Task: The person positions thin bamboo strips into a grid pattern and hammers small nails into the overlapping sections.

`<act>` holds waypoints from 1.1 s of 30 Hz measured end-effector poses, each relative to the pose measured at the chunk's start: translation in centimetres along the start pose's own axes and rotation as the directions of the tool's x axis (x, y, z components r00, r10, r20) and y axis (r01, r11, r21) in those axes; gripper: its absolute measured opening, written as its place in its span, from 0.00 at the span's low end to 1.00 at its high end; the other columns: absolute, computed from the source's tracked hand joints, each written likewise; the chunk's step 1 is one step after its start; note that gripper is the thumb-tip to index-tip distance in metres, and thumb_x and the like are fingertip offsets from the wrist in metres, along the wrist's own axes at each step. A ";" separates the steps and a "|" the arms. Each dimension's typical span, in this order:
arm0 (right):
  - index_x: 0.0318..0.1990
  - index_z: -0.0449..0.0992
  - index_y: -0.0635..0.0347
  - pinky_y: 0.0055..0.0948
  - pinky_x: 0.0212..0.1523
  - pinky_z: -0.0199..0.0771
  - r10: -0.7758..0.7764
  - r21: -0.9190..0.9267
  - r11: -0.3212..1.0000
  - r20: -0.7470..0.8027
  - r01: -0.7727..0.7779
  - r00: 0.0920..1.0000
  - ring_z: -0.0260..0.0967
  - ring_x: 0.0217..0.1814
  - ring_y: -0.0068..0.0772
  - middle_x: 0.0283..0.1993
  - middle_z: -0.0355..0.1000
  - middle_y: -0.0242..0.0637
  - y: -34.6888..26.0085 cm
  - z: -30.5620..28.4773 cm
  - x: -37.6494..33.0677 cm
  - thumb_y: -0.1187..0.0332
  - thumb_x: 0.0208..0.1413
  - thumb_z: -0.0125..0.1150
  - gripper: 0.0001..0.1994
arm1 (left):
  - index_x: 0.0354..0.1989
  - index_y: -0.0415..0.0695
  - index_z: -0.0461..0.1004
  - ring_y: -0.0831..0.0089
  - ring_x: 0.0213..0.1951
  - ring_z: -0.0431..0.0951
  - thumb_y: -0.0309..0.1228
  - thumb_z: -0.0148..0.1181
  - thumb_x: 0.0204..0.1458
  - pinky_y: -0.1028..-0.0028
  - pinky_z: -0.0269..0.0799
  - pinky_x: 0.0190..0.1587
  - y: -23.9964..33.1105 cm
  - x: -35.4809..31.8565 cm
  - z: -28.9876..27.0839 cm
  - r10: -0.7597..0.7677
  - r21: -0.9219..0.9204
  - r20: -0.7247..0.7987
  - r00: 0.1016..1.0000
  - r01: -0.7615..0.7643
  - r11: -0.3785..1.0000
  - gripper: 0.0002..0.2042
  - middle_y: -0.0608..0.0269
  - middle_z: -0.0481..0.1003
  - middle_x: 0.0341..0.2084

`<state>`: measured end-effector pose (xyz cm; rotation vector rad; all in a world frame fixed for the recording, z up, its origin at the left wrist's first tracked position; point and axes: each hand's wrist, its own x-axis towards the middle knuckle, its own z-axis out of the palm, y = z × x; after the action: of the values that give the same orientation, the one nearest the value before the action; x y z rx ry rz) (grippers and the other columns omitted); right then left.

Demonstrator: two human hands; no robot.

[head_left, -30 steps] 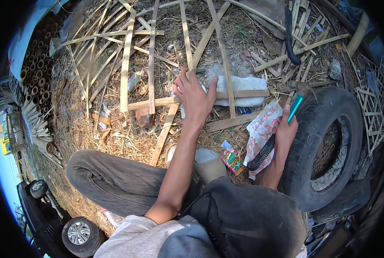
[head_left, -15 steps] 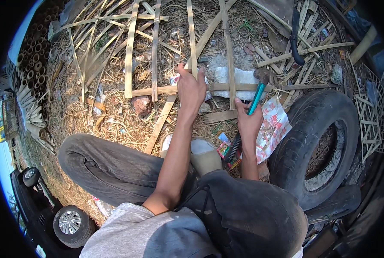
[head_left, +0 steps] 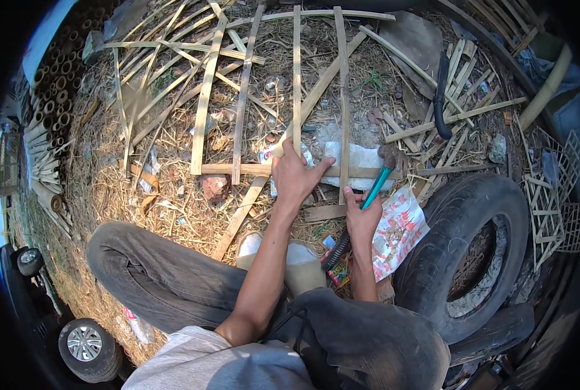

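Note:
My left hand [head_left: 294, 181] holds the lower end of an upright bamboo slat [head_left: 297, 84] where it meets a crosswise slat [head_left: 238, 169]. Its fingers press over the joint, and its thumb is stretched out to the right. My right hand [head_left: 363, 218] is closed around a hammer [head_left: 378, 184] with a teal shaft and a black ribbed grip. The hammer's dark head rests at the right end of the crosswise slat. My right thumb lies against the foot of another upright slat [head_left: 344, 97]. Several slats form an open lattice on the ground.
A worn tyre [head_left: 426, 260] lies at my right, beside a red-and-white sheet [head_left: 397, 227]. Loose bamboo strips [head_left: 456, 117] and a black curved tube [head_left: 442, 97] lie farther right. Bamboo poles [head_left: 52, 110] are stacked far left. A vehicle wheel [head_left: 85, 344] stands lower left.
The whole view has shifted, so the lattice sits lower in the picture. My left thumb has swung out to the right, away from the upright slat. My right hand still holds the hammer.

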<state>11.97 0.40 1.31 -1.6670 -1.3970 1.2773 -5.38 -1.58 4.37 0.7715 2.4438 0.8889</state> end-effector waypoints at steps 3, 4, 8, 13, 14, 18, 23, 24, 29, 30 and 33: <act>0.33 0.65 0.57 0.21 0.29 0.64 0.019 0.105 0.994 0.060 -0.025 0.998 0.61 0.26 0.16 0.27 0.72 0.29 -1.0 -0.4 -1.2 0.67 0.55 0.78 0.20 | 0.53 0.37 0.69 0.61 0.29 0.79 0.50 0.75 0.48 0.61 0.64 0.47 -1.2 -0.8 0.0 -0.048 -0.021 -0.112 0.993 0.046 0.999 0.34 0.60 0.79 0.23; 0.33 0.65 0.56 0.21 0.30 0.63 0.068 0.143 0.986 0.098 -0.082 0.993 0.61 0.27 0.16 0.27 0.72 0.29 -1.5 -0.3 -1.3 0.67 0.55 0.78 0.20 | 0.51 0.38 0.69 0.61 0.27 0.79 0.47 0.73 0.52 0.61 0.64 0.47 -1.5 -0.8 0.1 -0.093 -0.028 -0.166 0.982 0.090 0.996 0.29 0.61 0.78 0.22; 0.33 0.64 0.55 0.20 0.33 0.64 0.162 0.144 0.973 0.133 -0.181 0.978 0.62 0.31 0.15 0.30 0.73 0.30 -0.7 -1.2 -1.3 0.68 0.56 0.77 0.19 | 0.51 0.39 0.70 0.60 0.26 0.78 0.41 0.64 0.61 0.59 0.62 0.48 -0.5 -2.0 -0.1 -0.135 -0.069 -0.249 0.959 0.121 0.990 0.19 0.62 0.76 0.19; 0.34 0.66 0.54 0.20 0.32 0.65 0.161 0.133 0.975 0.142 -0.180 0.977 0.63 0.30 0.15 0.30 0.72 0.28 -1.8 -2.2 1.1 0.65 0.58 0.76 0.18 | 0.49 0.36 0.71 0.55 0.30 0.79 0.45 0.64 0.61 0.56 0.66 0.48 3.7 -3.2 -1.4 -0.207 -0.090 -0.293 0.933 0.189 0.978 0.22 0.58 0.77 0.20; 0.35 0.66 0.54 0.19 0.29 0.65 0.165 0.142 0.972 0.166 -0.189 0.972 0.63 0.28 0.15 0.29 0.72 0.27 -1.3 -1.9 1.0 0.65 0.58 0.76 0.18 | 0.51 0.36 0.70 0.56 0.33 0.78 0.45 0.62 0.62 0.55 0.62 0.52 3.3 -3.4 -1.6 -0.212 -0.138 -0.261 0.942 0.181 0.974 0.23 0.57 0.78 0.23; 0.37 0.69 0.55 0.19 0.21 0.62 0.240 0.202 0.938 0.205 -0.281 0.949 0.62 0.23 0.14 0.29 0.72 0.26 -3.6 -2.9 1.4 0.64 0.58 0.77 0.16 | 0.55 0.33 0.67 0.52 0.48 0.76 0.44 0.59 0.64 0.55 0.55 0.63 2.5 -3.7 -1.8 -0.373 -0.383 -0.043 0.927 0.329 0.863 0.24 0.51 0.82 0.32; 0.41 0.71 0.57 0.20 0.17 0.60 0.229 0.159 0.948 0.256 -0.274 0.939 0.61 0.20 0.13 0.30 0.73 0.27 -4.2 -4.9 0.6 0.63 0.56 0.78 0.17 | 0.58 0.31 0.65 0.53 0.47 0.77 0.40 0.58 0.65 0.58 0.56 0.64 2.1 -6.2 -1.7 -0.450 -0.486 0.000 0.893 0.393 0.780 0.24 0.51 0.83 0.34; 0.41 0.71 0.58 0.19 0.17 0.60 0.229 0.150 0.951 0.244 -0.270 0.942 0.62 0.21 0.13 0.31 0.74 0.28 -4.6 -5.1 0.6 0.63 0.56 0.78 0.18 | 0.58 0.31 0.65 0.56 0.44 0.78 0.39 0.58 0.66 0.58 0.59 0.62 2.3 -6.3 -1.9 -0.463 -0.515 0.012 0.886 0.403 0.757 0.23 0.51 0.83 0.33; 0.41 0.70 0.57 0.18 0.17 0.60 0.262 0.144 0.942 0.243 -0.302 0.934 0.62 0.21 0.12 0.36 0.77 0.31 -7.3 -4.3 -1.0 0.62 0.56 0.79 0.19 | 0.53 0.34 0.67 0.77 0.31 0.76 0.34 0.56 0.69 0.73 0.70 0.36 2.2 -4.6 -6.8 -0.484 -0.703 0.229 0.845 0.487 0.518 0.15 0.59 0.78 0.32; 0.40 0.70 0.56 0.18 0.17 0.60 0.236 0.183 0.939 0.272 -0.291 0.933 0.62 0.21 0.12 0.38 0.79 0.33 -8.9 -3.9 -1.7 0.63 0.56 0.78 0.18 | 0.53 0.34 0.68 0.78 0.31 0.75 0.34 0.56 0.69 0.73 0.70 0.37 2.3 -4.5 -8.6 -0.460 -0.682 0.260 0.849 0.499 0.536 0.15 0.59 0.78 0.32; 0.38 0.67 0.54 0.16 0.17 0.60 0.174 0.270 0.924 0.331 -0.270 0.927 0.62 0.21 0.11 0.43 0.81 0.38 -11.7 -4.2 -2.3 0.65 0.58 0.77 0.18 | 0.49 0.36 0.73 0.78 0.34 0.76 0.35 0.57 0.68 0.74 0.71 0.37 5.3 -5.1 -11.4 -0.470 -0.688 0.254 0.845 0.500 0.526 0.13 0.63 0.77 0.32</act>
<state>11.62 1.74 13.89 -1.4878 -1.1105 1.8460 -6.00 -6.44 17.01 -0.2047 1.8046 1.4330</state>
